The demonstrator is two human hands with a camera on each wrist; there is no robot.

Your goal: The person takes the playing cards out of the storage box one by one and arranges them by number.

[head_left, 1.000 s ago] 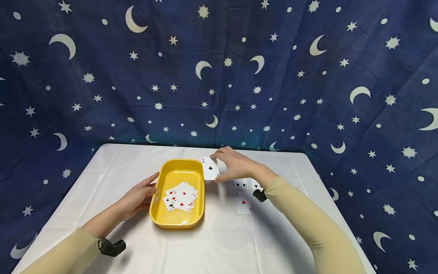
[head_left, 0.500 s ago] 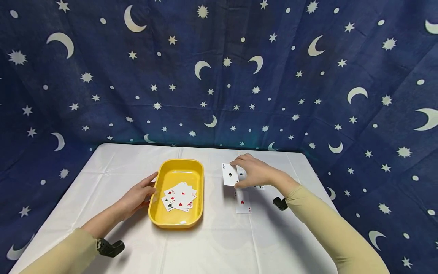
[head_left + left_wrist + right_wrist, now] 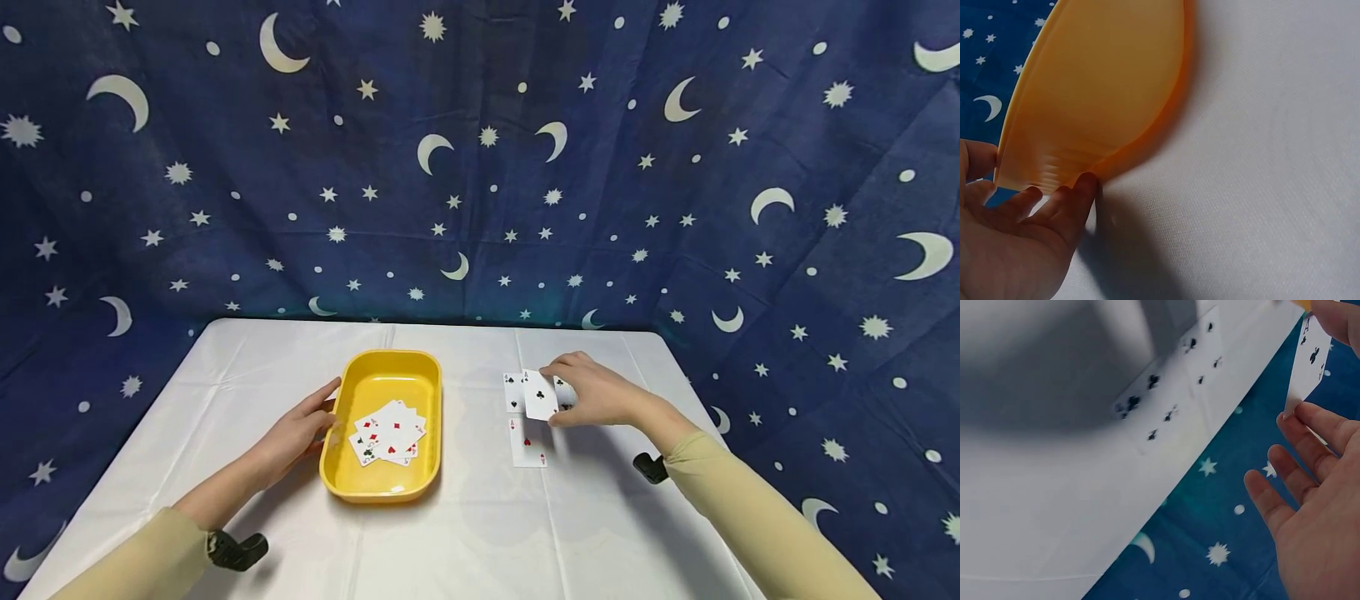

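My right hand [image 3: 600, 397] pinches the ace of clubs [image 3: 538, 395] nearer the tabletop's [image 3: 480, 533] right edge. My left hand [image 3: 288, 435], fingers apart, touches the tray [image 3: 384, 380].

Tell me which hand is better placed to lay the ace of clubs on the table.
The right hand, most likely: it pinches the ace of clubs close to the ace of hearts on the table, while the left hand touches the yellow tray.
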